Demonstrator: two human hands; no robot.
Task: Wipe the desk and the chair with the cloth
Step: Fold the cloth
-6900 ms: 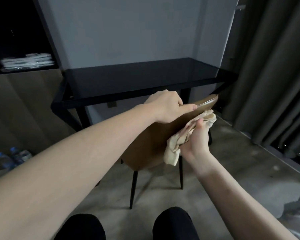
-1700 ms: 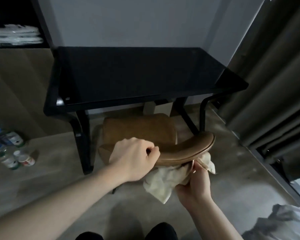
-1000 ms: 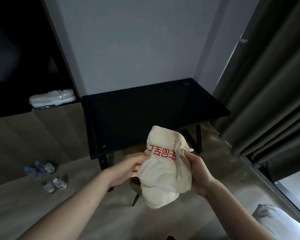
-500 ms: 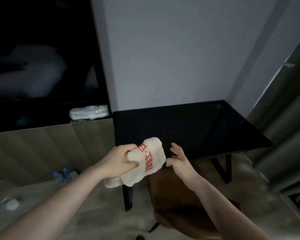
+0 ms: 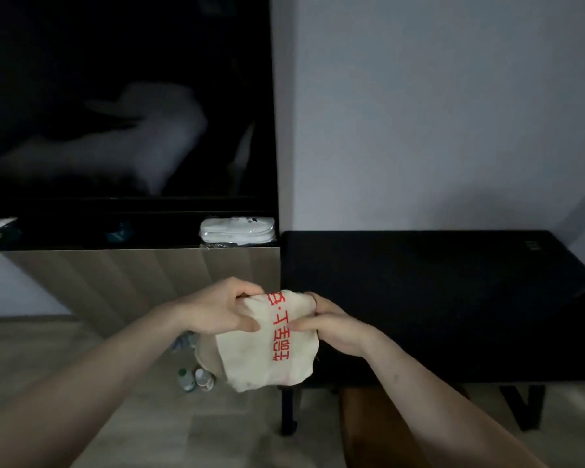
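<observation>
Cloth [image 5: 272, 346] hangs between my two hands, off every surface, in front of the near left corner of the desk [image 5: 436, 298]. My left hand [image 5: 222, 307] pinches its upper left edge, thumb curled over the front, and my right hand [image 5: 331, 327] grips the upper right edge, with the fingers wrapped round the fabric. I see red printed characters running down the cream cloth between the two holds. Just behind and to the right of my hands lies the black desk top. Below my right forearm shows a brown part of the chair [image 5: 368, 430]. Left and below the cloth, small bottles [image 5: 196, 378] stand on the floor beside a wooden cabinet [image 5: 132, 282].
</observation>
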